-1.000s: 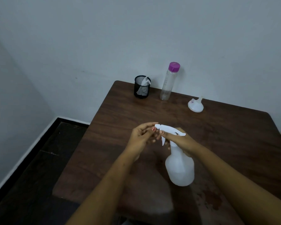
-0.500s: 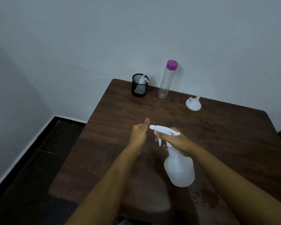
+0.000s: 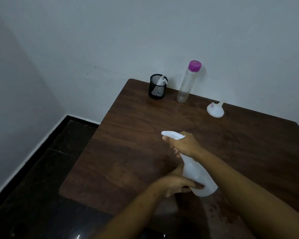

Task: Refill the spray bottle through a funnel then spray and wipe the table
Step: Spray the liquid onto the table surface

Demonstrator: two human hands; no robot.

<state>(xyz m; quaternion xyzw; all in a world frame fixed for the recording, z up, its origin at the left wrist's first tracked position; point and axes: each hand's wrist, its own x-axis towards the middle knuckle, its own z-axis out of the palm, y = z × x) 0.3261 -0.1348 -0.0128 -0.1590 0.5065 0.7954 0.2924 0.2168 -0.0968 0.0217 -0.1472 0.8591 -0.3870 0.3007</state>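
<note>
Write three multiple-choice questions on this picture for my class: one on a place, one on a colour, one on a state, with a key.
1. Where does the white funnel lie? A on a shelf; B on the table, right of the tall bottle; C on a chair.
2. What colour is the tall bottle's cap? A purple; B green; C red.
3. What is the right hand doing? A lying flat; B gripping the spray bottle at its head; C holding a cloth.
Key: 1 B, it sits mouth down on the wood; 2 A, the cap is plainly purple; 3 B, its fingers wrap the trigger head.
</note>
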